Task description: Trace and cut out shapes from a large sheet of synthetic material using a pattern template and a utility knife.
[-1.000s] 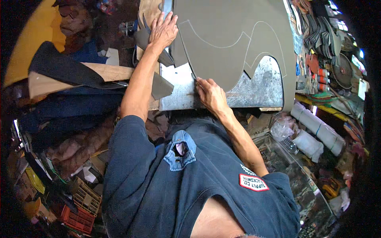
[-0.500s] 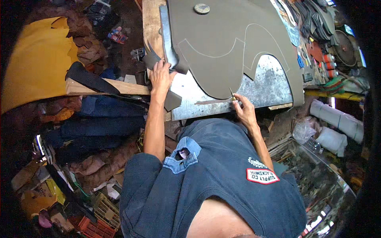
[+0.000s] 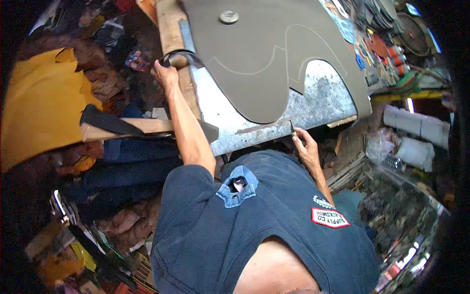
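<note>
A large grey-brown leather sheet (image 3: 249, 39) with pale drawn outlines covers most of the work table. Its near edge is cut in a rounded lobe, and a scuffed metal plate (image 3: 210, 108) shows beside and below it. At the table's left edge, my left hand (image 3: 165, 73) is closed on a curled dark leather offcut (image 3: 182, 60), which reaches back to the sheet's side. My right hand (image 3: 307, 148) grips a small pointed knife (image 3: 293, 129) at the table's near edge, its tip up and just off the leather.
A round tin (image 3: 228, 17) sits on the sheet. Yellow leather (image 3: 41, 103) hangs at the left beside a wooden beam (image 3: 152, 126) with a black strap over it. Tools and spools (image 3: 397, 59) crowd the far right, above white rolls (image 3: 415, 125).
My left hand has moved left and away from me, drawing the offcut off the metal plate. The knife in my right hand has come slightly back from the leather's edge.
</note>
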The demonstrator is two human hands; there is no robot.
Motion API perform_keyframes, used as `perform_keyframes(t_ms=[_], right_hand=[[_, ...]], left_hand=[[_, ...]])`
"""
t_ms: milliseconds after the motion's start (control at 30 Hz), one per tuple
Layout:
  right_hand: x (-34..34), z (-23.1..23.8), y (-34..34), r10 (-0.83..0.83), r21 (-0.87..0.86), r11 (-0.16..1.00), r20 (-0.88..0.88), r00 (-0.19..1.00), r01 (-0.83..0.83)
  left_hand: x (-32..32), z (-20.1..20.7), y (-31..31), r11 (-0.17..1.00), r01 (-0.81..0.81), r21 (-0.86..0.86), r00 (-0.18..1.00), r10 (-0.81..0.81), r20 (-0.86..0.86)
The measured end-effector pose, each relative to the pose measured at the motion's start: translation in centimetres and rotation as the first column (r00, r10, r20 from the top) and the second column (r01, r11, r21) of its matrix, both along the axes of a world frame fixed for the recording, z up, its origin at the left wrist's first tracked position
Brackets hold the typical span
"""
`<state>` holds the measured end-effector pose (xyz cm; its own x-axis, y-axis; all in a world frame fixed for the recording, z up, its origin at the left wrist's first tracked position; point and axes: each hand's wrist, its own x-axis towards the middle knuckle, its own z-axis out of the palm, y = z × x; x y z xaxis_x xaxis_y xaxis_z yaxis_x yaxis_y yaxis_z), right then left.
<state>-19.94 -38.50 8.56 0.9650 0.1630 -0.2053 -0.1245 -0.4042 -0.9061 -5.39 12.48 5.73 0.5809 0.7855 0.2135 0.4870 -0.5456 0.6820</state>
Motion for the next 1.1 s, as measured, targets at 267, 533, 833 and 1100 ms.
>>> perform_keyframes(t_ms=[267, 533, 833, 1100], right_hand=[[-3.8, 0.7, -5.3, -0.389, 0.430, 0.587, -0.593, 0.704, 0.686], [-3.3, 1.4, -7.5, -0.217, 0.554, 0.450, -0.693, 0.688, 0.700], [9.4, 6.0, -17.1, -0.381, 0.191, 0.908, 0.003, 0.925, 0.374], [28.9, 7.0, -40.2, -0.123, -0.552, 0.700, 0.533, 0.837, 0.454]], left_hand=[[-9.2, 0.4, -18.9, 0.869, 0.484, 0.102, 0.867, -0.492, 0.080], [-4.9, 2.3, -28.6, 0.593, 0.801, 0.080, 0.593, -0.805, 0.022], [-0.5, -0.5, -35.1, 0.671, 0.739, 0.062, 0.657, -0.697, -0.289], [6.0, -1.6, -46.0, 0.758, 0.641, 0.119, 0.726, -0.549, -0.414]])
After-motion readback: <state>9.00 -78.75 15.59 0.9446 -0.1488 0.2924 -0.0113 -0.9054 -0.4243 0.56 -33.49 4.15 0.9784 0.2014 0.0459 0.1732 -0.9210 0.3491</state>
